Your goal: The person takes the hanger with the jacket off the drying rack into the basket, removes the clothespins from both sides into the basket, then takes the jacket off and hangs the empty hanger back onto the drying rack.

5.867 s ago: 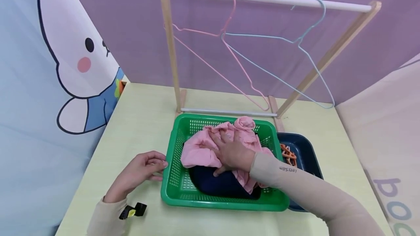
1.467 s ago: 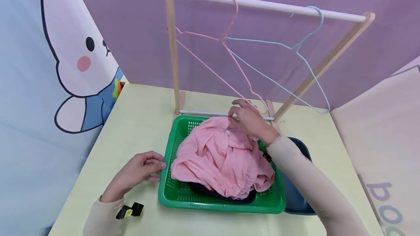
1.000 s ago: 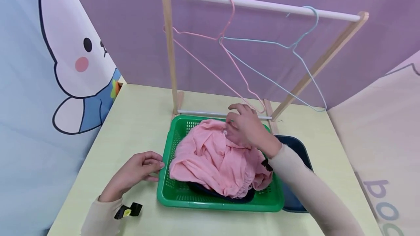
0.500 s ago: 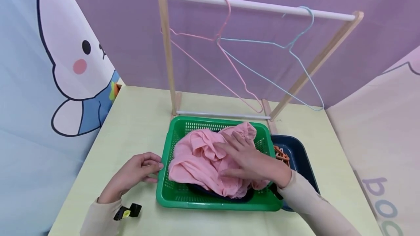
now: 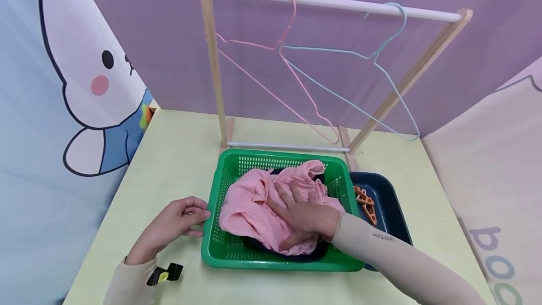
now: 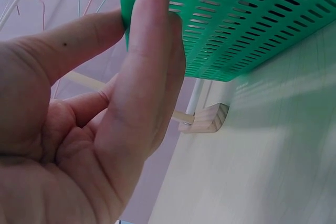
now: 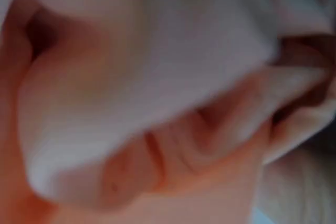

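Note:
In the head view a green plastic basket (image 5: 209, 236) holds a crumpled pink garment (image 5: 243, 201). A dark navy thing (image 5: 260, 247) shows from beneath the cloth; its kind is hidden. My right hand (image 5: 302, 218) lies spread on top of the garment, pressing it near the middle, with nothing gripped. Blurred pink folds (image 7: 157, 77) fill the right wrist view. At the basket's left side, my left hand (image 5: 182, 220) pinches the rim between thumb and fingers. The left wrist view shows that thumb and forefinger at the edge of the perforated wall (image 6: 236, 19).
Behind the basket stands a wooden clothes rack (image 5: 216, 60) with a white top bar. A pink hanger (image 5: 288, 74) and a light-blue hanger (image 5: 374, 55) hang from it. A navy tray (image 5: 394, 211) with orange clothespins (image 5: 368, 206) sits right of the basket, partly behind my forearm.
My right hand has come from the basket's far edge down and toward me onto the garment, now flattened out. The cloth's far part has shifted, uncovering some navy. My left hand stays put.

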`<act>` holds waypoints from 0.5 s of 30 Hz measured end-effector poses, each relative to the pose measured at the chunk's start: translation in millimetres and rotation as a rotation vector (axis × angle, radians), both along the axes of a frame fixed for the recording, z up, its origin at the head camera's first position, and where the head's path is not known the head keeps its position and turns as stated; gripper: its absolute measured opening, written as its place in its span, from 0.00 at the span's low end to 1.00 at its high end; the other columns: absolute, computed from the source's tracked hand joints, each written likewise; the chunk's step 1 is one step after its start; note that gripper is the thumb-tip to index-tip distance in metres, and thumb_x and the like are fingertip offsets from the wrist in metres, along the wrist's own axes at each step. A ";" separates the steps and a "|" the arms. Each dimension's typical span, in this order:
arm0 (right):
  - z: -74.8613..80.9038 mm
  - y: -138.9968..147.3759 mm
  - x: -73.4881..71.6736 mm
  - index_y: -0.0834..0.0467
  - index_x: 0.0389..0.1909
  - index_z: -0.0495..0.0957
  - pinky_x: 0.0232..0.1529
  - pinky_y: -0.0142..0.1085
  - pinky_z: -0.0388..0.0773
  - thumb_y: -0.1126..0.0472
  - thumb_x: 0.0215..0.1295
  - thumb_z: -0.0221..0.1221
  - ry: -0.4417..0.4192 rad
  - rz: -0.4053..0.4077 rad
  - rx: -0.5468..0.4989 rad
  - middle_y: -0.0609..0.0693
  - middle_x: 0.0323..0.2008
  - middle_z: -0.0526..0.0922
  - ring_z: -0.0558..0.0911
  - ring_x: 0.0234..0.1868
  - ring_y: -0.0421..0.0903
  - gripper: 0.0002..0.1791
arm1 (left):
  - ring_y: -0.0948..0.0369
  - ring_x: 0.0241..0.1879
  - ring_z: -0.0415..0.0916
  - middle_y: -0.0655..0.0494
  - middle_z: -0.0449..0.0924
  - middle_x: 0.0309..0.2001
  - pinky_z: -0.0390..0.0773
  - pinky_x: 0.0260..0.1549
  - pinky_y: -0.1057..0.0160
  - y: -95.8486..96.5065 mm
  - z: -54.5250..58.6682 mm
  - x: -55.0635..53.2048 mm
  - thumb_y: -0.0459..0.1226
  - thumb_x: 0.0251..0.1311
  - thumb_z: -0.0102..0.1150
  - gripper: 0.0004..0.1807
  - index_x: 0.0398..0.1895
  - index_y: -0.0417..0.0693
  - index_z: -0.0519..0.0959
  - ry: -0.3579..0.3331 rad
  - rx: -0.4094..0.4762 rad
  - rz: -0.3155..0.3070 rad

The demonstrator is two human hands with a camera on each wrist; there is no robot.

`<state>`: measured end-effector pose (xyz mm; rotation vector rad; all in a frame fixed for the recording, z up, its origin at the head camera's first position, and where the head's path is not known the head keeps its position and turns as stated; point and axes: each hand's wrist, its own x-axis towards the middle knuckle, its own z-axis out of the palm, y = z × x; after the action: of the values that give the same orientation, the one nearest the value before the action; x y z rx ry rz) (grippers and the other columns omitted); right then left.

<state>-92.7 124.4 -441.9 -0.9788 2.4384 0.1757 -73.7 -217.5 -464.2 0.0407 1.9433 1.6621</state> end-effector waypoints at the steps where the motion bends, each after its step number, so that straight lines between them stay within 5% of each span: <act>1: -1.5 -1.8 -1.1 0.47 0.81 0.42 0.57 0.73 0.64 0.20 0.51 0.57 0.011 0.002 0.021 0.58 0.79 0.42 0.50 0.74 0.69 0.64 | 0.50 0.39 0.83 0.44 0.81 0.39 0.85 0.38 0.49 0.4 0.5 -0.1 0.39 0.70 0.61 0.21 0.55 0.29 0.72 0.002 -0.001 0.001; 3: -2.4 -4.0 -3.3 0.45 0.81 0.42 0.54 0.70 0.69 0.19 0.50 0.57 0.033 0.007 0.061 0.57 0.79 0.43 0.53 0.74 0.67 0.64 | 0.50 0.39 0.83 0.44 0.81 0.39 0.85 0.39 0.48 1.1 1.0 -0.2 0.39 0.70 0.61 0.22 0.55 0.29 0.72 0.003 -0.004 0.003; 7: 7.6 -2.1 -6.4 0.43 0.81 0.41 0.60 0.71 0.63 0.20 0.51 0.58 -0.053 -0.038 0.037 0.55 0.80 0.39 0.47 0.76 0.67 0.63 | 0.50 0.39 0.83 0.45 0.81 0.39 0.85 0.39 0.48 1.6 1.3 -0.8 0.39 0.70 0.61 0.21 0.55 0.29 0.72 -0.002 -0.014 0.002; 11: 28.2 6.9 -10.5 0.42 0.81 0.43 0.67 0.67 0.55 0.23 0.54 0.59 -0.191 -0.087 -0.079 0.55 0.80 0.35 0.40 0.77 0.63 0.60 | 0.50 0.40 0.83 0.45 0.81 0.39 0.85 0.39 0.48 2.0 1.0 -1.7 0.39 0.70 0.61 0.21 0.55 0.30 0.72 0.000 -0.030 -0.003; 15: 46.5 21.0 -13.5 0.42 0.80 0.48 0.70 0.54 0.61 0.26 0.58 0.60 -0.287 -0.114 -0.217 0.55 0.80 0.38 0.40 0.78 0.54 0.55 | 0.50 0.39 0.83 0.45 0.81 0.40 0.86 0.38 0.50 2.1 -0.1 -1.9 0.39 0.70 0.61 0.21 0.55 0.30 0.73 0.008 -0.040 -0.002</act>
<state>-106.2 145.4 -395.4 -0.8818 2.2696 -0.2575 -75.6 -215.3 -464.3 0.0332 1.9814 1.6232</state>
